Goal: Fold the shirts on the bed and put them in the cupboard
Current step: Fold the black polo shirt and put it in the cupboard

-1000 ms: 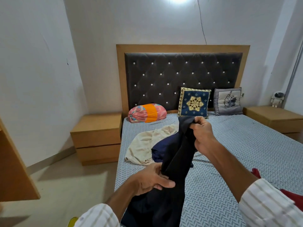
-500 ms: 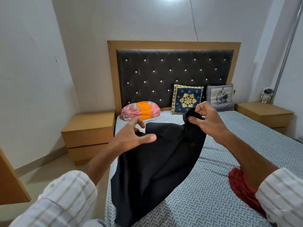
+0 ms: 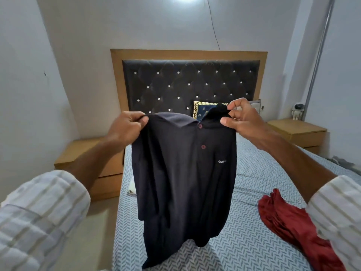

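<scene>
You now hold the dark polo shirt point(image 3: 183, 173) spread open and hanging above the bed point(image 3: 254, 241), where half a second ago it sagged bunched between your hands. Your left hand point(image 3: 125, 128) has closed its fingers point(image 3: 139, 121) on one shoulder; before, they were spread loose. Your right hand point(image 3: 242, 118) pinches the collar end, other fingers splayed. The red shirt point(image 3: 293, 227) lies on the bed to your right, now more in view.
</scene>
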